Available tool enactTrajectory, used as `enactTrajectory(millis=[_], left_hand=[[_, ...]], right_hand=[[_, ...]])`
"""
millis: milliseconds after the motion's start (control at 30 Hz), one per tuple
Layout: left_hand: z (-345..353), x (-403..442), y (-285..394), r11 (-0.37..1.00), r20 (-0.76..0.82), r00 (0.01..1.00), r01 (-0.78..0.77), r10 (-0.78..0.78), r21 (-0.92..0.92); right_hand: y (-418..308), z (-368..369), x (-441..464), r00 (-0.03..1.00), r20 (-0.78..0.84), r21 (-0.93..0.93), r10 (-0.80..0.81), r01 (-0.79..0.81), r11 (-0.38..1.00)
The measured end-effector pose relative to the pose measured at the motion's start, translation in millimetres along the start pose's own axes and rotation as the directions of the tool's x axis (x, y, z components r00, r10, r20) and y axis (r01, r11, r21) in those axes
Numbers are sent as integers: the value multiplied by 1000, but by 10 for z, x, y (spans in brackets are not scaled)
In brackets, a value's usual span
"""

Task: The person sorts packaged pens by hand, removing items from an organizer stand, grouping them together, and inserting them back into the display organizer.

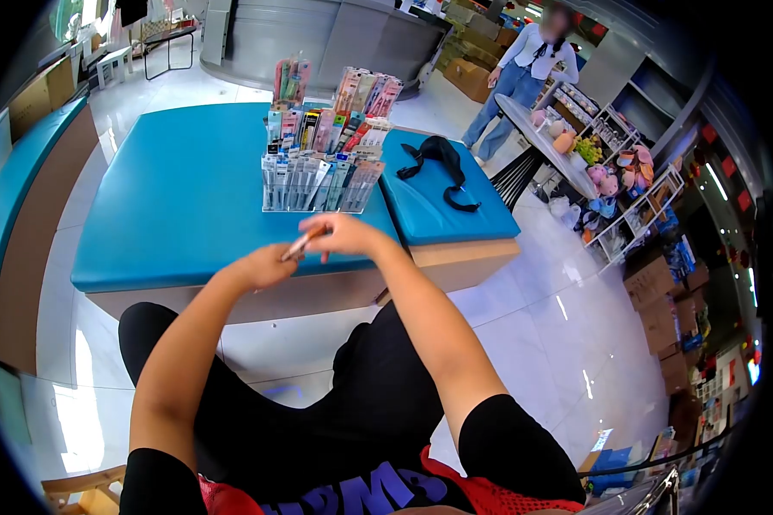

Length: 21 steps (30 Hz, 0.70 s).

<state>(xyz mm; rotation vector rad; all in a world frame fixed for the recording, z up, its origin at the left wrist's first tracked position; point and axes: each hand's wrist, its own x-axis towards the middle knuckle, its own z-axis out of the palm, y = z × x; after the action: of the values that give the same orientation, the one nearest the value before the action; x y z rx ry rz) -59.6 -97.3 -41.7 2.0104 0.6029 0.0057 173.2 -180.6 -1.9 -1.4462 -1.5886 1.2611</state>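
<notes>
My left hand (268,267) is closed on the lower end of a slim pen-like item (299,245), pale with a brownish end. At its upper end my right hand (345,235) pinches it with bent fingers. Both hands are above the front edge of a teal padded bench (180,206). Just beyond them stands a clear tiered display stand (313,206) packed with pens and small packets. Exactly what kind of item I hold is too small to make out.
A black strap-like bag (442,154) lies on the smaller teal seat (438,219) at right. Behind it a person (532,60) stands by a round table (537,133). Shelves with plush toys (605,180) and cardboard boxes (648,283) line the right. Another teal bench (30,180) runs along the left.
</notes>
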Motion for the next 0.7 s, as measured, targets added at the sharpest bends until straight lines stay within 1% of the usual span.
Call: enactTrajectory(millis=[67, 100, 167, 200, 233, 267, 333, 367, 400, 467, 500, 567, 633, 700], left_hand=[[-230, 111, 38, 948, 48, 998, -13, 30, -317], [-320, 135, 88, 910, 21, 998, -44, 58, -413], [-470, 153, 248, 802, -39, 993, -109, 107, -587], [-519, 128, 345, 778, -87, 990, -141, 111, -612], [-564, 103, 443, 754, -133, 985, -170, 111, -635], [-597, 134, 484, 728, -181, 978, -201, 107, -656], [-647, 204, 436, 651, -212, 965, -260, 153, -713], [-650, 212, 448, 612, -228, 963, -270, 146, -744], [-642, 194, 456, 572, -248, 959, -282, 138, -771], [-637, 192, 461, 538, -264, 958, -279, 107, -795], [-653, 198, 461, 521, -270, 958, -282, 101, -806], [-704, 177, 415, 529, -221, 971, -234, 89, -816], [-760, 149, 392, 531, -160, 986, -165, 57, -831], [-738, 161, 304, 495, -148, 988, -148, 40, -856]], right_hand=[[-212, -223, 20, 994, -102, 173, -29, 46, 984], [-281, -303, 42, 987, -154, 178, -50, 78, 981], [-370, -394, 146, 974, -212, 123, -79, 106, 987], [-431, -415, 185, 966, -240, 94, -94, 120, 988], [-549, -397, 205, 969, -238, 103, -68, 94, 990], [-523, -445, 263, 961, -254, 109, -105, 137, 985], [-477, -385, 460, 951, -255, 149, -173, 216, 965], [-512, -385, 476, 952, -263, 135, -157, 197, 971], [-506, -353, 508, 952, -275, 160, -136, 185, 970], [-523, -260, 522, 953, -251, 218, -169, 226, 949], [-495, -211, 548, 950, -264, 254, -166, 234, 938], [-404, -96, 573, 943, -300, 326, -145, 244, 913], [-372, -3, 585, 936, -331, 342, -117, 235, 910], [-343, 87, 599, 923, -375, 348, -91, 231, 909]])
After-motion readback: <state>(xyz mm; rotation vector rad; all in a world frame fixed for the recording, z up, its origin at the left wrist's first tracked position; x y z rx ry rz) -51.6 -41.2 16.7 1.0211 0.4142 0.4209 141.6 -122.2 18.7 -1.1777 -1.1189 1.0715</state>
